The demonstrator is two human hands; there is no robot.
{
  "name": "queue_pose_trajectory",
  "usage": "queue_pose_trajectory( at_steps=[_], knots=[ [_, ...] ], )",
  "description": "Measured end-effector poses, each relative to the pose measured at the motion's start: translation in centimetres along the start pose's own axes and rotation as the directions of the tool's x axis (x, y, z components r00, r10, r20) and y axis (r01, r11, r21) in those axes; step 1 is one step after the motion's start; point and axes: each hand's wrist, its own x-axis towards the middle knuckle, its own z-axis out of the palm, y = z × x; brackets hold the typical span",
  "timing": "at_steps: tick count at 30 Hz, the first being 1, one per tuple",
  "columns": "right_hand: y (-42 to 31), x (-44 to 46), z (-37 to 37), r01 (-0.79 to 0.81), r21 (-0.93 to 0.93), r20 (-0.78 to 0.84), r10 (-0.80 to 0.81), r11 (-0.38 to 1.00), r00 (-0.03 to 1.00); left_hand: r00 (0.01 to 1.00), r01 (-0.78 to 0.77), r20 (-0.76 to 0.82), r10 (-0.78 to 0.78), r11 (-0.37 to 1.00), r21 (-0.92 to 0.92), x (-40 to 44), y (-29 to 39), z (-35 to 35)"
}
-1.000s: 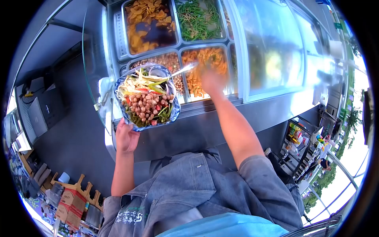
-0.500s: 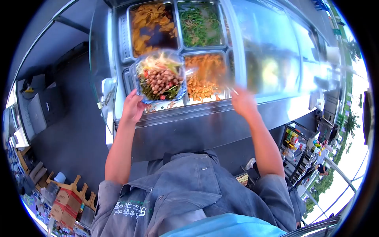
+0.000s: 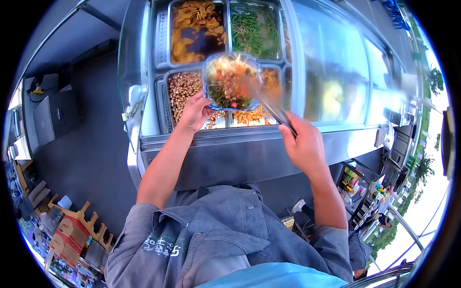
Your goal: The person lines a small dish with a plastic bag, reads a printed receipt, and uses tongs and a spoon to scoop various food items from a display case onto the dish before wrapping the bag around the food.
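Observation:
My left hand (image 3: 195, 114) grips the lower left edge of a clear plastic food container (image 3: 209, 102). In the container are peanuts, dark green strands and pale shreds. My right hand (image 3: 306, 144) is closed around metal tongs (image 3: 275, 111), whose blurred tips reach over the container's right side, with an orange smear of food at them. Behind and below the container, a tray of peanuts (image 3: 181, 91) and a tray of orange-brown strips (image 3: 249, 116) are partly hidden.
Further back sit a tray of brown slices in dark liquid (image 3: 199, 29) and a tray of green stalks (image 3: 252, 31). Glass panels (image 3: 331, 62) cover the counter's right part. A steel front edge (image 3: 230, 139) runs before me. A cardboard box (image 3: 69, 240) stands lower left.
My left hand has moved the container to the right, uncovering the peanut tray. The tongs have swung from the orange strips to over the container.

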Motion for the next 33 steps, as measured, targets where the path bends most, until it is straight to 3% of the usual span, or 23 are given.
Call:
queue_pose_trajectory(
  at_steps=[12,20,29,33],
  knots=[
    [3.7,1.2,5.3,0.11,-0.047,-0.098,-0.115,0.993,0.989,0.998,-0.045,-0.043,0.045,0.999,-0.001,-0.4,0.4,1.0],
    [6.7,1.2,7.9,0.237,0.068,-0.19,-0.221,0.969,0.957,0.998,-0.059,-0.01,0.059,0.998,0.029,0.3,0.3,-0.9],
    [8.3,1.8,9.0,0.275,0.071,-0.239,-0.251,0.959,0.938,0.995,-0.027,-0.099,0.031,0.999,0.047,0.3,0.5,0.8],
    [8.3,1.6,8.3,0.265,0.119,-0.229,-0.233,0.957,0.945,0.998,-0.026,-0.056,0.03,0.998,0.058,0.5,0.3,0.6]
  ],
)
